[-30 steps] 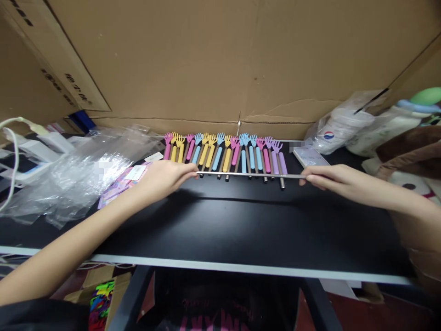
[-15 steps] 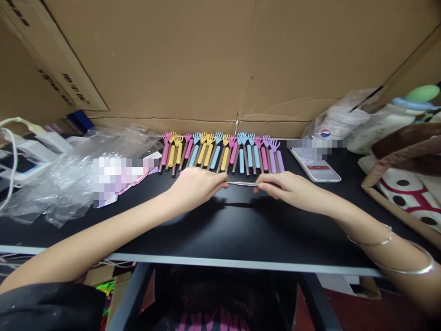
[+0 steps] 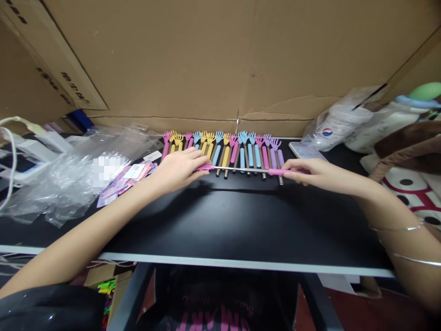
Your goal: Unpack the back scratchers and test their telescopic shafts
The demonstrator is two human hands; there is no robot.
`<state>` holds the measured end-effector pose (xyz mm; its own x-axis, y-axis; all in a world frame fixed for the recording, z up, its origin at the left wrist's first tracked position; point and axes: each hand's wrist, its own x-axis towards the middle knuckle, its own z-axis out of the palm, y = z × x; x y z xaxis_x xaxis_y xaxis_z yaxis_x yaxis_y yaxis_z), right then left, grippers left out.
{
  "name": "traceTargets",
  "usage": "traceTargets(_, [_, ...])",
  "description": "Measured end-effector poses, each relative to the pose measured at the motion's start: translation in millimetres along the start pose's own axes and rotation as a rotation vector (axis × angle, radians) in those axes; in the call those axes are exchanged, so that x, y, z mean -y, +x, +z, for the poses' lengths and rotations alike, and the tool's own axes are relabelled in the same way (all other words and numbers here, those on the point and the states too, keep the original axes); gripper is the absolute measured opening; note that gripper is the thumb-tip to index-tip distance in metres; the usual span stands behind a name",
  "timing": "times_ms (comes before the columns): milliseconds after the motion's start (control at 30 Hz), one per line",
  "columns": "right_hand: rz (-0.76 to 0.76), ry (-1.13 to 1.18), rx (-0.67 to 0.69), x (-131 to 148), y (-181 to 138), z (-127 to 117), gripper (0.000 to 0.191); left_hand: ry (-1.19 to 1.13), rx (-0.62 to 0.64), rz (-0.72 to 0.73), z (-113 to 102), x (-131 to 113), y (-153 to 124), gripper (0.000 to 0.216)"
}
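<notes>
We see the left hand mostly closed, thumb and fingers pinching one end of a pink-ended stick with a silver shaft; the fingers cover much of that end, so we can't tell its full shape. Right hand also mostly closed, thumb and fingers pinching the pink grip at the other end. Between the hands the shaft is bare.

We place the stick on the person's side of the row of back scratchers, running crosswise, about level, overlapping the row's lower ends in our view. Its shadow falls on the black tabletop, apart from it, so we mark it held up off the surface. The row: pink, yellow, blue and purple, side by side, claw heads away from the person. Left hand hides parts of the row's left end; we can't tell if it touches there.

Left of the row we note printed cards, then clear plastic bags. Right of the row: a phone near it, a bagged white cup farther right. Behind the row, cardboard.
</notes>
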<state>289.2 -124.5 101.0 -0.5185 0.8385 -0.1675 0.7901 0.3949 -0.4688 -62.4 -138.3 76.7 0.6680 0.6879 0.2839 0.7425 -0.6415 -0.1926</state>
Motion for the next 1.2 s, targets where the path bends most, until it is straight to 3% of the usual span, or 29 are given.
traceTargets(267, [-0.073,-0.083,-0.191,-8,3,15,0.049,-0.165,-0.069,-0.086,7,-5,-4,0.036])
traceTargets(433, [-0.114,-0.056,-0.194,-3,4,22,0.047,-0.193,-0.108,-0.138,14,-11,-6,0.033])
traceTargets(633, [-0.135,-0.021,-0.156,15,5,45,0.043,-0.216,-0.122,-0.11,19,-36,-5,0.031])
traceTargets(900, [-0.094,-0.259,-0.304,27,3,54,0.037,-0.173,-0.143,-0.148,22,-40,-6,0.028])
traceTargets(1200, [-0.206,-0.516,-0.413,39,4,66,0.033,-0.066,-0.086,-0.088,20,-50,-3,0.026])
